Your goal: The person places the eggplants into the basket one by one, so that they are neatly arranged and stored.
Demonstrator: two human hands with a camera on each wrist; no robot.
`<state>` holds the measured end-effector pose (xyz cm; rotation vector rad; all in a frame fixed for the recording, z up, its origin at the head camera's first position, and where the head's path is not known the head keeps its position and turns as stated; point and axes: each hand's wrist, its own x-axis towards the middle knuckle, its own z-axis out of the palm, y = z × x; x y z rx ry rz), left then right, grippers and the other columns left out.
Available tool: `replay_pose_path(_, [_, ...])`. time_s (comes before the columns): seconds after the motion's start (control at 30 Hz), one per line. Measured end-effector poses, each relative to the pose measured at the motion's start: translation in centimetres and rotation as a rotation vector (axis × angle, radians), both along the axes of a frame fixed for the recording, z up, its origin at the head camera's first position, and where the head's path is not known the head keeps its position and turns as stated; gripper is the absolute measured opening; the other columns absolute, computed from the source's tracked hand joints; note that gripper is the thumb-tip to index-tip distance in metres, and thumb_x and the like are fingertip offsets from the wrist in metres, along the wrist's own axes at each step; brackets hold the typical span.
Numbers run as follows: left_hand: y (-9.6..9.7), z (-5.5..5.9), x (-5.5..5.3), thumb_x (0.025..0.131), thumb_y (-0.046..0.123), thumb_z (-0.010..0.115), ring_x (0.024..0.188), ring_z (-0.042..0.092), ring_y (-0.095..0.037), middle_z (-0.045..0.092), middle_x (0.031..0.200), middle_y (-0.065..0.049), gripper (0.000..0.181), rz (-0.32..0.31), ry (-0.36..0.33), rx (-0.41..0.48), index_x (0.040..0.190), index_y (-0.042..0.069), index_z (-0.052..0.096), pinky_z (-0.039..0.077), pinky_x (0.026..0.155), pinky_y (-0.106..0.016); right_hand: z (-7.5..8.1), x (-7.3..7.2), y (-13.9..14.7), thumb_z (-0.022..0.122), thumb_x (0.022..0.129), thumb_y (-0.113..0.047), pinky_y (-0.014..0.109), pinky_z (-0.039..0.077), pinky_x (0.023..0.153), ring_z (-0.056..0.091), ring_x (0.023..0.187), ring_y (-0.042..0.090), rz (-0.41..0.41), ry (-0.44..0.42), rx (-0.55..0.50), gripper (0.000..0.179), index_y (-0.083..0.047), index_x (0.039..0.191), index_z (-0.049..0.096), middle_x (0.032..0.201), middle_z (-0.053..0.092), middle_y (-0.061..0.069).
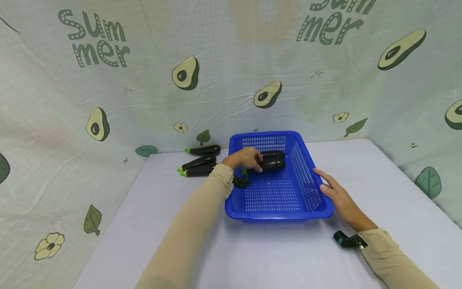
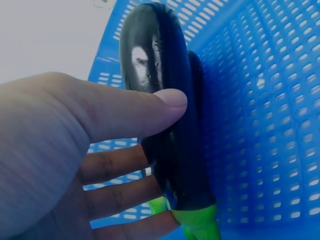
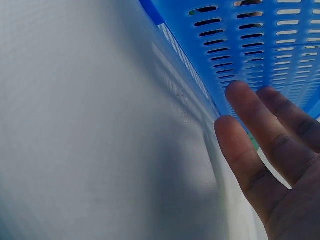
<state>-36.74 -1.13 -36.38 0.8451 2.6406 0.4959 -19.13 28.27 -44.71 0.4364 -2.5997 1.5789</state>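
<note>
A glossy dark eggplant (image 2: 170, 125) with a green cap is held in my left hand (image 1: 248, 157), the thumb across its near side and the fingers behind it. It is inside the blue plastic basket (image 1: 272, 216), beside a second eggplant (image 1: 273, 154), which it partly hides in the left wrist view. My right hand (image 1: 341, 200) is at the basket's right rim, its fingers fairly straight. In the right wrist view, these fingers (image 3: 280, 142) lie along the outside of the slotted wall.
Left of the basket, several more eggplants (image 1: 205, 150) lie on the white table (image 1: 151, 216), green ends pointing left. Part of one is behind my left forearm. A printed cloth (image 1: 223, 100) hangs behind the table.
</note>
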Motion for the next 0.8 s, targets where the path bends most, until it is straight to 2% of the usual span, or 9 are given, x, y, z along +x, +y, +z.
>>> replay_pose_path(0.1, [0.29,-0.23,0.19,0.088,0.022,0.080,0.101,0.057,-0.018,0.064,0.114,-0.004,0.039,0.011,0.002,-0.011,0.121,0.009,0.067,0.047,0.091,-0.034,0.00,0.04,0.03,0.033,0.110,-0.033,0.024,0.038,0.094,0.040,0.134,0.048,-0.001,-0.001,-0.006,0.053,-0.025,0.162,0.021,0.163,0.019,0.017])
replay_pose_path(0.37, [0.72,-0.45,0.51,0.086,0.025,0.081,0.099,0.057,-0.017,0.064,0.110,-0.001,0.037,0.027,0.022,-0.063,0.118,0.012,0.068,0.047,0.091,-0.035,-0.01,0.00,0.07,0.033,0.110,-0.031,0.014,0.036,0.091,0.040,0.133,0.046,0.008,0.007,-0.023,0.053,-0.024,0.161,0.021,0.162,0.020,0.018])
replay_pose_path(0.8, [0.87,-0.87,0.38,0.088,0.027,0.080,0.101,0.056,-0.017,0.063,0.113,-0.002,0.038,0.040,0.022,-0.081,0.121,0.012,0.067,0.047,0.092,-0.036,-0.07,0.04,0.04,0.032,0.110,-0.031,0.014,0.037,0.091,0.042,0.132,0.045,0.006,0.000,-0.019,0.053,-0.026,0.162,0.021,0.162,0.021,0.018])
